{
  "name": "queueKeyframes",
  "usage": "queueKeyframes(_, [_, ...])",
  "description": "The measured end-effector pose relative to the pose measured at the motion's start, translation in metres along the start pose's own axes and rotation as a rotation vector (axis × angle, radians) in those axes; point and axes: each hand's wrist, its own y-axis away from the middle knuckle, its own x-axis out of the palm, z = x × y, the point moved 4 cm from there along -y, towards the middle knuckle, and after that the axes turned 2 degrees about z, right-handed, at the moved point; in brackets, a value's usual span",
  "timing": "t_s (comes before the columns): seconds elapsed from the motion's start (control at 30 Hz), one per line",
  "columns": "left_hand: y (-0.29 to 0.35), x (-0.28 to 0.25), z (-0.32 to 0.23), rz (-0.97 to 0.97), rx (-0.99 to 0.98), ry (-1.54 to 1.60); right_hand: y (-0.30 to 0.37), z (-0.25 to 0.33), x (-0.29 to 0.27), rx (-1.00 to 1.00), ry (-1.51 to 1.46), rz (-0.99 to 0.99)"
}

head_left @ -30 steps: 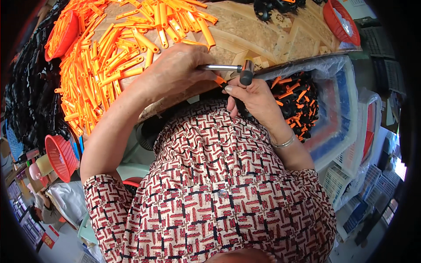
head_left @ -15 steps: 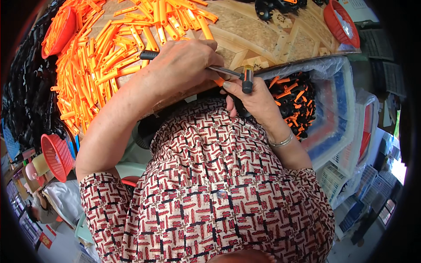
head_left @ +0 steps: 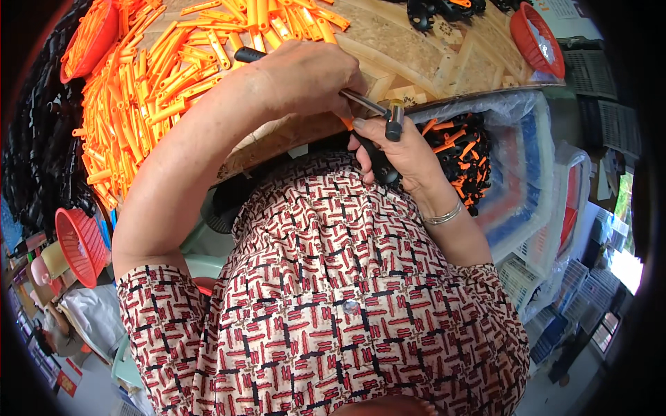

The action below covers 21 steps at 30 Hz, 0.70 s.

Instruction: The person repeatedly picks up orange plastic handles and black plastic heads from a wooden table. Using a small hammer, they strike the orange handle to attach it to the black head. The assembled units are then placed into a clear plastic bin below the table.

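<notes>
Both hands closed: hammer, black piece.

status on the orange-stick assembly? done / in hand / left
Done: black-and-orange assembled pieces fill part of the plastic-lined bin. In hand: the left hand holds a small hammer over a black part pinched in the right hand. Left: a big heap of loose orange sticks on the wooden table, so probably far from finished.
</notes>
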Motion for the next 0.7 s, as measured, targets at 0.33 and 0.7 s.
queueKeyframes(0.33, [0.04,-0.003,0.007,-0.397,-0.091,0.105,0.001,-0.005,-0.001,-0.035,0.069,0.063])
queueKeyframes(0.7, [0.105,0.04,-0.032,-0.455,-0.431,0.042,-0.001,-0.008,0.004,-0.027,0.005,0.086])
